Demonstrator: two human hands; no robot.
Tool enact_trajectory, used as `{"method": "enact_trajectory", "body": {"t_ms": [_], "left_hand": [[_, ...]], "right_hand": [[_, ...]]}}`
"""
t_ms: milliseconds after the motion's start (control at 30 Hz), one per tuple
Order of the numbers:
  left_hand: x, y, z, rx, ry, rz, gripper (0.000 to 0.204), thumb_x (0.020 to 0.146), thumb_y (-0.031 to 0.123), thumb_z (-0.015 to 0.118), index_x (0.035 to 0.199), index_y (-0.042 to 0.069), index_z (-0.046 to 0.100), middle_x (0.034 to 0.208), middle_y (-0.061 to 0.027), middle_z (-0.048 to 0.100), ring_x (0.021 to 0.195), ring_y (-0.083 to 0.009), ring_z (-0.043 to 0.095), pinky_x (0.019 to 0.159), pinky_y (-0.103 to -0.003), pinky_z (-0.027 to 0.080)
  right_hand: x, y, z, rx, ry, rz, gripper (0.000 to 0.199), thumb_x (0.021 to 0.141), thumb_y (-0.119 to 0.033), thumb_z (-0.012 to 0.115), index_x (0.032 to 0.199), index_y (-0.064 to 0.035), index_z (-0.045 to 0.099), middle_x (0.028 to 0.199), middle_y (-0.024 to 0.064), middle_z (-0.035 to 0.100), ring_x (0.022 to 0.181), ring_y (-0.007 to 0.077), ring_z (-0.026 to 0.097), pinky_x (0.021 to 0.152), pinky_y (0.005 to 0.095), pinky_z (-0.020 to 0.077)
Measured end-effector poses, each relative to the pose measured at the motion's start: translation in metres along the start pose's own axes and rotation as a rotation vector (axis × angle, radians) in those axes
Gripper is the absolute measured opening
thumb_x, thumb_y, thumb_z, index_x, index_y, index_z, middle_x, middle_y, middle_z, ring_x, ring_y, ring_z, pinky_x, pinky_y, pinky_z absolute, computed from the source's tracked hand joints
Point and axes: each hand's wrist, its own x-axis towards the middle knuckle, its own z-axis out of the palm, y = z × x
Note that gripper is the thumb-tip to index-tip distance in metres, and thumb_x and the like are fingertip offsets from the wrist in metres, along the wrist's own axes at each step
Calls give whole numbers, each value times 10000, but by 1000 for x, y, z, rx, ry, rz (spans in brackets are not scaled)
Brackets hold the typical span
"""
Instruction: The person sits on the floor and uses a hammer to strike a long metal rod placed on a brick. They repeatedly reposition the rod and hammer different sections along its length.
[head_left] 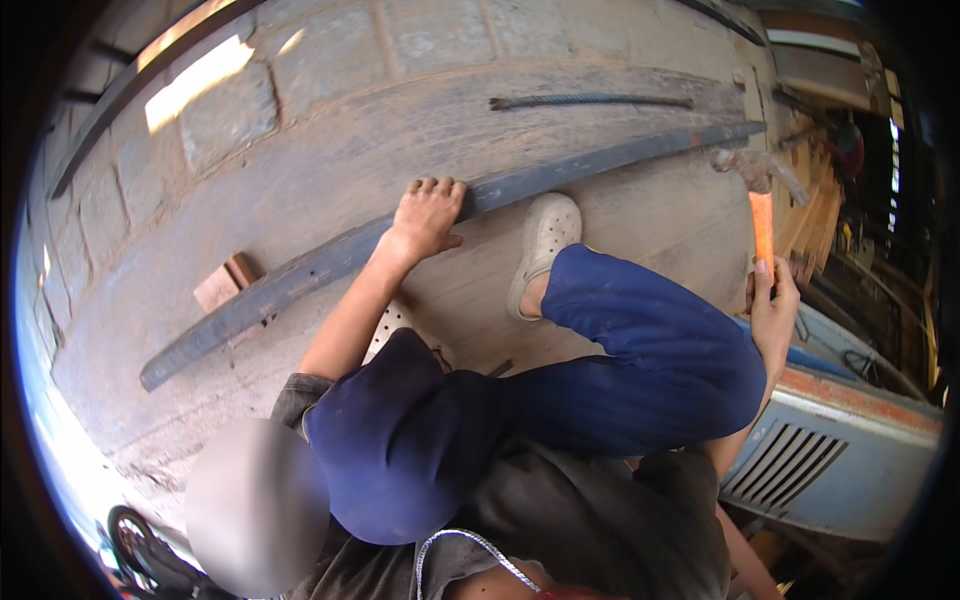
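Note:
A long dark grey bar [570, 175] lies slantwise across the floor, from the near left to the far right. My left hand [425, 217] is closed over the bar near its middle, fingers over the far side and thumb on the near side. Off to the right, my right hand [774, 310] grips a claw hammer by its orange handle [763, 230]. The rusty hammer head [757, 170] is raised near the bar's far right end. A small reddish-brown block [222, 285] sits against the bar's far side, toward its left end.
A twisted bluish rod [590, 100] lies beyond the bar. My light clog [552, 235] stands close to the bar's near side. At right are a blue-grey metal box with slots [850, 475] and stacked planks [812, 205]. A wheel [130, 535] shows at lower left.

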Motion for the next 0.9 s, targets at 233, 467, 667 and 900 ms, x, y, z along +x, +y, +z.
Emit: {"method": "enact_trajectory", "body": {"t_ms": [233,467,667,900], "left_hand": [[24,-18,10,-264,-153,15,904,672,190,784,1427,92,297,1097,-226,611,990,-388,615,875,-445,503],[9,-29,-3,-353,-175,10,875,716,115,744,1449,126,267,1057,-249,612,993,-409,602,895,-455,496],[-93,-59,-57,-290,-151,-31,929,669,-24,683,1466,177,249,1174,-247,565,1051,-404,577,942,-448,477],[-291,-143,-112,-124,-102,-395,833,604,-90,652,1372,94,386,1281,-182,537,1147,-369,540,965,-428,474]], "right_hand": [[-42,49,0,43,-17,187,237,968,-207,532,901,18,563,586,-6,433,532,69,371,491,261,307],[-35,46,-3,124,4,49,230,960,-218,543,935,7,582,575,-22,434,527,55,387,488,252,316],[-20,53,-1,139,-38,-44,213,955,-209,545,937,-1,582,585,-14,437,526,64,391,490,250,319],[13,26,11,109,-8,-102,221,947,-230,555,963,-14,593,614,-23,470,530,59,407,481,247,318]]}}
